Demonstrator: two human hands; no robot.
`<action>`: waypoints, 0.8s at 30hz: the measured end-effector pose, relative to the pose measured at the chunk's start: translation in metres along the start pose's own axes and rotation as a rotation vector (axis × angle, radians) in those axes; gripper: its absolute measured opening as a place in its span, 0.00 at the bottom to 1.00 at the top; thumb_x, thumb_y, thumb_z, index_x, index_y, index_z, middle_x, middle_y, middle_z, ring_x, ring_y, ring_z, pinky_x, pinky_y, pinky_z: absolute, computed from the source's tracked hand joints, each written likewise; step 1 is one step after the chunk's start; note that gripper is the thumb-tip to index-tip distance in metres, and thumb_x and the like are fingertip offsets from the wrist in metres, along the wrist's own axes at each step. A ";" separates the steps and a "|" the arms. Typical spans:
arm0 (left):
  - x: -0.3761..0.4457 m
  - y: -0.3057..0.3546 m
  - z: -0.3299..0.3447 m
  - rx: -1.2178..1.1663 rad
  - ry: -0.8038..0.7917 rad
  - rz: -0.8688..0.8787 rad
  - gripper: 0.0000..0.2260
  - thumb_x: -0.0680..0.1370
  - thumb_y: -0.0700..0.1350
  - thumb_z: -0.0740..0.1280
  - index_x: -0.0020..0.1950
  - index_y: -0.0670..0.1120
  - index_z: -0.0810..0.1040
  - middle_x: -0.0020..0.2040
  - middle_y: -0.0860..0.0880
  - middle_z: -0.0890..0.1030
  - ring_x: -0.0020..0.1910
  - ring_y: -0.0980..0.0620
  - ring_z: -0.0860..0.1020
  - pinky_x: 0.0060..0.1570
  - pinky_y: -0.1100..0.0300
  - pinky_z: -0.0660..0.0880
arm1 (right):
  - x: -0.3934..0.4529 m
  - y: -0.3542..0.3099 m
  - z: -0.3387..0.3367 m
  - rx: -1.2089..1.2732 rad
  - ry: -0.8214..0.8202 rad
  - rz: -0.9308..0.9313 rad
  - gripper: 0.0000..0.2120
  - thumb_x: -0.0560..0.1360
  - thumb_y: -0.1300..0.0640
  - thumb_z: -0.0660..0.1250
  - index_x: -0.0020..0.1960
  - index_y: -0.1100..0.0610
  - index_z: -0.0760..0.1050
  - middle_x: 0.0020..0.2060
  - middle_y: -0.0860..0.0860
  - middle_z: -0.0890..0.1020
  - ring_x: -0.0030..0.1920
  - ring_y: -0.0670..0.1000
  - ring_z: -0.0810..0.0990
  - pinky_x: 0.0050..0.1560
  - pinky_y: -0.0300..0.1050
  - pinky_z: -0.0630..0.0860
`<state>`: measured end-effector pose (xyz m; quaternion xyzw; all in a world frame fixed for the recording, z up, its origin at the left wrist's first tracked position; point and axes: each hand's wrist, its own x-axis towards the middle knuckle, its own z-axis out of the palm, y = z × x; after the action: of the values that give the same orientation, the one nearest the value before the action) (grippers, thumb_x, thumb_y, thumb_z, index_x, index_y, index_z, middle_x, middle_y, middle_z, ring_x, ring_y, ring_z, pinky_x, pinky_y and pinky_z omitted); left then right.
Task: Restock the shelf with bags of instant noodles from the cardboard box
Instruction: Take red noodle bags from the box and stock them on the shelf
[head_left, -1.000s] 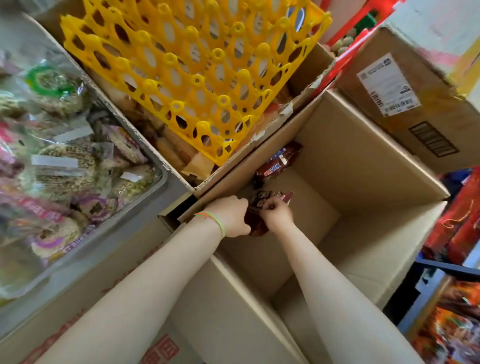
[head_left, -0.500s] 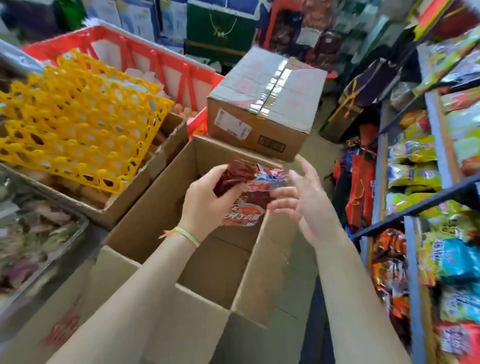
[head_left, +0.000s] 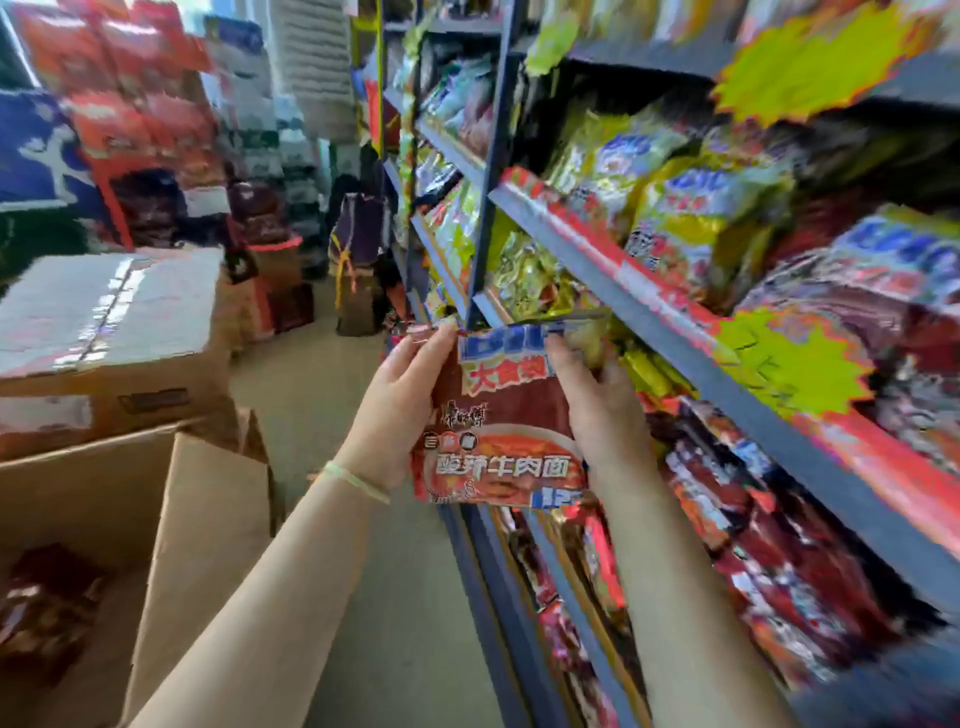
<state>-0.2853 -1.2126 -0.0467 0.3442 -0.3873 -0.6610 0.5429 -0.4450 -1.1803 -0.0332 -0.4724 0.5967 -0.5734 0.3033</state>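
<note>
A dark red bag of instant noodles (head_left: 501, 421) with a blue top band is held up between both hands, in front of the grey shelf (head_left: 675, 332) on the right. My left hand (head_left: 400, 405) grips its left edge. My right hand (head_left: 597, 410) grips its right edge, fingers curled over the front. The open cardboard box (head_left: 208, 519) stands at the lower left with more dark red bags (head_left: 47, 613) inside. The shelf tiers are packed with yellow and red noodle bags (head_left: 685, 208).
A sealed taped carton (head_left: 104, 332) sits behind the open box. Stacked goods and a dark bag (head_left: 358, 234) fill the far aisle. The concrete floor (head_left: 322, 395) runs between box and shelf. Yellow starburst price tags (head_left: 795, 364) hang on the shelf rails.
The bag came up out of the box and moved right to the shelf. My right hand, open beside it half a second ago, now grips it. The view swung from the box toward the shelf.
</note>
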 end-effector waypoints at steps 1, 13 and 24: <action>0.004 -0.002 0.017 -0.020 -0.015 -0.013 0.07 0.80 0.48 0.67 0.53 0.46 0.80 0.48 0.41 0.85 0.44 0.44 0.84 0.47 0.49 0.82 | -0.002 -0.004 -0.017 -0.018 0.037 -0.034 0.08 0.79 0.50 0.67 0.41 0.47 0.74 0.37 0.38 0.78 0.34 0.26 0.74 0.37 0.22 0.67; 0.068 0.002 0.140 -0.025 -0.351 0.145 0.13 0.80 0.43 0.67 0.38 0.47 0.86 0.36 0.47 0.84 0.34 0.47 0.81 0.31 0.60 0.78 | 0.010 -0.040 -0.105 0.044 0.504 -0.168 0.20 0.81 0.44 0.61 0.44 0.60 0.78 0.35 0.46 0.82 0.37 0.42 0.79 0.41 0.40 0.72; 0.108 -0.017 0.164 0.261 -1.046 0.140 0.29 0.64 0.54 0.77 0.62 0.46 0.78 0.50 0.50 0.86 0.48 0.51 0.85 0.51 0.44 0.80 | 0.018 -0.074 -0.107 0.133 1.088 -0.363 0.23 0.79 0.43 0.65 0.37 0.62 0.73 0.25 0.40 0.75 0.31 0.49 0.71 0.38 0.43 0.71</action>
<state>-0.4553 -1.2945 0.0102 0.0074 -0.7065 -0.6527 0.2734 -0.5325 -1.1465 0.0594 -0.1839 0.5389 -0.8130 -0.1214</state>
